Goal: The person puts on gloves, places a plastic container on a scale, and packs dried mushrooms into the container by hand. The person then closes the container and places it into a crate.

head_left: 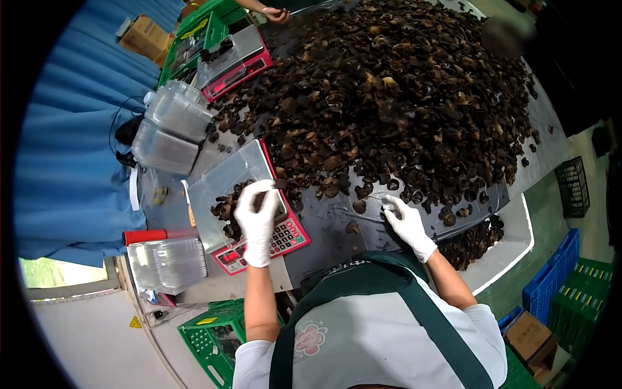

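Note:
Both my hands wear white gloves. My left hand (257, 217) is over the near scale (223, 175), its fingers curled round and a dark wood ear mushroom piece (280, 184) at the fingertips. Beneath and beside it, a small heap of wood ear mushrooms (225, 209) lies on the scale's plastic-covered pan. The scale has a red body with a lit display and a keypad (283, 238). My right hand (406, 223) is low over the table at the near edge of the large mushroom pile (389, 97), fingers slightly bent and apart, with no piece clearly visible in them.
Clear plastic trays (167, 266) are stacked at the left, with more clear boxes (165, 146) behind. A second red scale (236, 61) stands farther back, near another person's hand (276, 14). A white bin (521, 243) holding mushrooms and green crates (210, 337) are below the table.

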Action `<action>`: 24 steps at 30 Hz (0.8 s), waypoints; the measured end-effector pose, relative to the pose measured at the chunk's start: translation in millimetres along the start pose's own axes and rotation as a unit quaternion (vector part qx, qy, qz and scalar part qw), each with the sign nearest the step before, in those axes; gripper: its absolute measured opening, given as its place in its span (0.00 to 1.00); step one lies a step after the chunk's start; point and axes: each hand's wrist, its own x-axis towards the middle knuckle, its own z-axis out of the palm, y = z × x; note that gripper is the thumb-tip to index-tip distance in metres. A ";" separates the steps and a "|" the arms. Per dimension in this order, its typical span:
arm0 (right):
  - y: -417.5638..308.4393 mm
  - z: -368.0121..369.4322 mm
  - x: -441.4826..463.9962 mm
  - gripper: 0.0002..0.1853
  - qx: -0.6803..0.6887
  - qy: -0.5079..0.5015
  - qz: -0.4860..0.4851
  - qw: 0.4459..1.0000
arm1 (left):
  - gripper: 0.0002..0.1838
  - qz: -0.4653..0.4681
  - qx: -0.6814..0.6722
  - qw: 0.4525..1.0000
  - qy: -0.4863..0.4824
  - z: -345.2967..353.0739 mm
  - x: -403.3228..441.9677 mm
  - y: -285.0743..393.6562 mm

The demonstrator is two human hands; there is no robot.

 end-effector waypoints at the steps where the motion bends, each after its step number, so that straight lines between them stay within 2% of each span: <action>1: -1.4 0.0 2.2 0.21 0.000 -0.003 -0.001 1.000 | 0.08 0.021 0.018 0.999 0.032 -17.6 4.5 -8.8; 2: -2.6 -0.3 4.5 0.20 -0.019 -0.002 -0.011 1.000 | 0.10 0.043 0.037 0.996 0.064 -33.0 7.5 -18.7; 4: -3.1 0.2 9.6 0.20 -0.039 -0.005 -0.024 0.999 | 0.13 0.079 0.117 0.988 0.062 -55.8 10.4 -35.5; 6: -3.3 2.5 15.4 0.20 -0.069 0.000 -0.053 0.996 | 0.21 0.123 0.243 0.962 0.019 -64.0 8.7 -55.8; 9: -8.7 9.1 26.1 0.18 -0.095 0.003 -0.090 0.991 | 0.30 0.126 0.336 0.931 -0.060 -69.6 4.1 -66.9; 10: -12.0 11.0 30.0 0.18 -0.118 0.003 -0.112 0.987 | 0.30 0.126 0.337 0.931 -0.058 -69.8 6.1 -61.4; 12: -21.7 16.7 37.5 0.16 -0.124 0.005 -0.129 0.984 | 0.31 0.177 0.414 0.893 -0.013 -69.5 9.0 -47.4; 13: -24.3 21.2 42.3 0.16 -0.136 -0.005 -0.136 0.981 | 0.32 0.177 0.416 0.892 0.007 -72.0 10.4 -45.9; 17: -42.2 40.3 61.8 0.18 -0.199 -0.020 -0.178 0.964 | 0.18 0.177 0.307 0.918 0.177 -60.7 10.9 -27.2; 18: -48.0 46.6 66.6 0.20 -0.223 -0.024 -0.193 0.955 | 0.15 0.131 0.244 0.942 0.190 -51.1 7.5 -12.9; 20: -53.1 59.7 78.6 0.30 -0.287 -0.053 -0.218 0.931 | 0.10 0.200 0.256 0.931 0.166 -35.5 2.8 -3.6; 21: -59.1 65.0 82.1 0.32 -0.310 -0.064 -0.219 0.923 | 0.10 0.178 0.202 0.952 0.145 -18.7 -3.6 5.5; 22: -62.5 69.5 84.9 0.33 -0.334 -0.074 -0.220 0.913 | 0.10 0.069 0.064 0.990 0.108 2.0 -16.4 19.1; 23: -55.5 76.6 90.7 0.35 -0.334 -0.095 -0.217 0.912 | 0.13 0.127 0.090 0.987 0.046 18.2 -26.1 6.4; 24: -50.2 80.1 93.9 0.30 -0.328 -0.083 -0.236 0.911 | 0.12 0.060 0.048 0.997 -0.033 38.1 -38.9 3.6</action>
